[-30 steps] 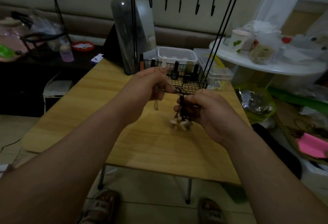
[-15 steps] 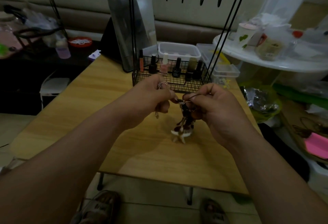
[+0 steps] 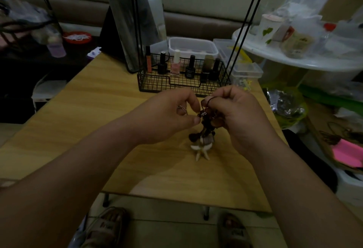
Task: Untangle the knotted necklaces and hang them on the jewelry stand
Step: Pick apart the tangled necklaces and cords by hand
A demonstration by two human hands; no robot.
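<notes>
The knotted necklaces [image 3: 205, 127] are held above the wooden table [image 3: 98, 110], just before the jewelry stand [image 3: 182, 84], long axis vertical and pale pendants [image 3: 200, 148] pointing down, a silver chain [image 3: 181, 108] pinched by the left hand [image 3: 169, 118], a dark cord [image 3: 210, 100] by the right hand [image 3: 237, 114].

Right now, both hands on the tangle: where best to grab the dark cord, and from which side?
Probably the dark cord loop arching clear above the tangled necklaces, pinched from above by the left hand. It stands open and bare; lower down beads bunch and white pendants hang, so gripping there would likely tighten the knot. The right hand grips the bundle.
</notes>
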